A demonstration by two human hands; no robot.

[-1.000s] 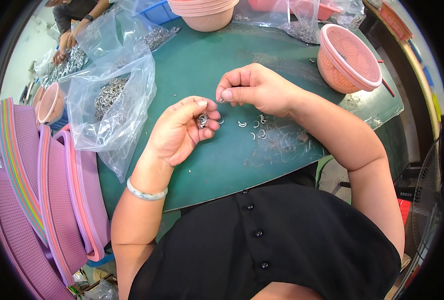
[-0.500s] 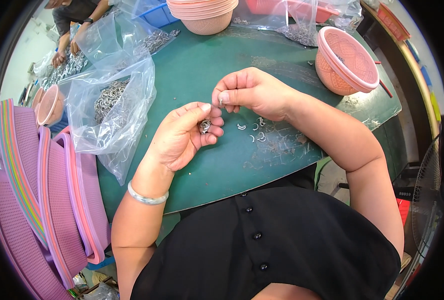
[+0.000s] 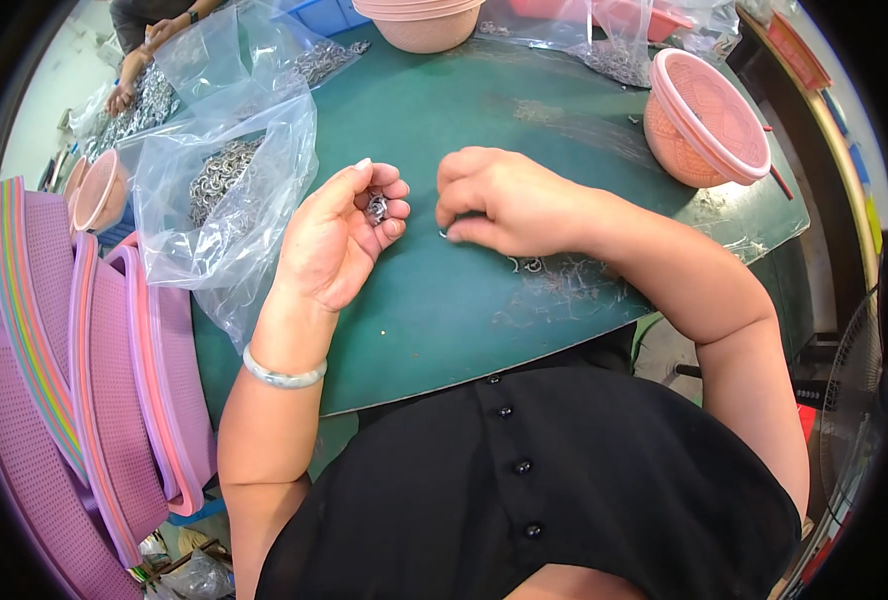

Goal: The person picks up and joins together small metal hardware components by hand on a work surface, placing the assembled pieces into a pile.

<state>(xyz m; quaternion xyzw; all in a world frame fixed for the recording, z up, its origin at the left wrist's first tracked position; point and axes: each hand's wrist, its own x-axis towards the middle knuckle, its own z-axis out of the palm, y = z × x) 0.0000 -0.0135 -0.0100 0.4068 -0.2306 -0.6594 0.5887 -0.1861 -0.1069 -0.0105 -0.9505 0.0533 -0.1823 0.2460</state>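
My left hand (image 3: 339, 235) is turned palm up, its fingers curled around a few small silvery metal rings or hooks (image 3: 377, 208). To its right, my right hand (image 3: 504, 205) is held palm down low over the green table with bent fingers. A tiny metal piece (image 3: 444, 234) shows at its thumb tip, apparently pinched; the other fingertips partly hide it. Beside that hand, a few small curved metal pieces (image 3: 532, 265) lie loose on the tabletop, some covered by the hand.
A clear plastic bag (image 3: 274, 190) of metal rings (image 3: 222, 180) lies open at left. Purple and pink perforated baskets (image 3: 114, 380) are stacked along the left edge. A pink bowl-shaped basket (image 3: 699, 125) stands at right, stacked bowls (image 3: 429, 30) at the back. Another person's hands (image 3: 121, 97) work at far left.
My hands have moved apart. The left shifted up and left with its metal pieces; the right turned palm down and lowered toward the table beside the loose pieces.
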